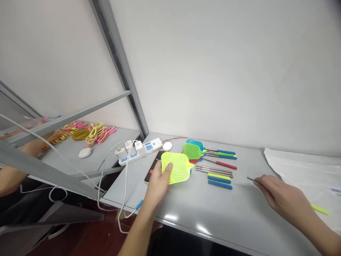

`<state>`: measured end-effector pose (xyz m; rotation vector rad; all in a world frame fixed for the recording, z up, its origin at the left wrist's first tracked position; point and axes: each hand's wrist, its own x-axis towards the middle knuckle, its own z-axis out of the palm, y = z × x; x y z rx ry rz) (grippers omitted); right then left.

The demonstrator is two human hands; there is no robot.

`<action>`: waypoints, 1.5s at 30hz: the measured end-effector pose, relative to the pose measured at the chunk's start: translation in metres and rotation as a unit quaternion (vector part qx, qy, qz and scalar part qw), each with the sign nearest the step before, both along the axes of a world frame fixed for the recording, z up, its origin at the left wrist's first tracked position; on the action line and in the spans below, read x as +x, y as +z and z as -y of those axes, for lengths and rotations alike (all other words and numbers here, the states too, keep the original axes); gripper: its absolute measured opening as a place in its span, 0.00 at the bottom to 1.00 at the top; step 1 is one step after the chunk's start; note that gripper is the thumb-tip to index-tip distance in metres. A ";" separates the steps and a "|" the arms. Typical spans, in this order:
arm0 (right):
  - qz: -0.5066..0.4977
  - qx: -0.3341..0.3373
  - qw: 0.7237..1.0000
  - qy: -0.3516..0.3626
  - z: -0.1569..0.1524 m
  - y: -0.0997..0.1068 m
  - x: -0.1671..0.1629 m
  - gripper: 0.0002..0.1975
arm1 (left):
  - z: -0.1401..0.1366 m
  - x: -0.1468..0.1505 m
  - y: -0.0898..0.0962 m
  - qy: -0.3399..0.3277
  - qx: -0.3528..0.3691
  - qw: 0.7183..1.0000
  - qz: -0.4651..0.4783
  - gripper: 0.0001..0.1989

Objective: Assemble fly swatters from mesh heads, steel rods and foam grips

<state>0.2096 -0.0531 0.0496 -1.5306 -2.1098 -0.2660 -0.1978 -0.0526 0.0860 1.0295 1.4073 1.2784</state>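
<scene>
My left hand (161, 177) grips a yellow fly swatter head (176, 167), a perforated paddle with its narrow neck pointing right. To the right, my right hand (282, 197) is closed around a fly swatter handle; the metal tip (250, 179) pokes out toward the paddle and a yellow grip (320, 209) shows behind the wrist. The two parts are well apart. Between the hands lie several metal rods (213, 170), with yellow and blue grips (220, 184) just below. Behind them, fly swatters with green (192, 151) and blue (194, 142) heads are piled together.
A phone (149, 174) lies partly beneath my left hand. Power strips (153, 145) with plugs and cables stand at left, near a white round device (167, 146). A metal frame (119, 64) rises there; beyond it are another person's arm (29, 151) and colourful cords (99, 133). Plastic sheeting (306, 170) lies right.
</scene>
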 end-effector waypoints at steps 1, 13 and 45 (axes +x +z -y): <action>0.025 -0.034 0.999 0.030 -0.001 -0.003 -0.005 0.13 | -0.005 0.004 -0.001 0.001 0.005 1.000 -0.006 0.24; -0.140 -0.261 0.942 0.157 -0.016 0.034 -0.181 0.13 | -0.004 0.012 -0.032 -0.047 -0.026 0.996 0.073 0.27; -0.031 -0.312 0.944 0.101 -0.066 -0.007 -0.226 0.17 | 0.011 0.033 -0.078 -0.114 0.172 0.815 -0.541 0.29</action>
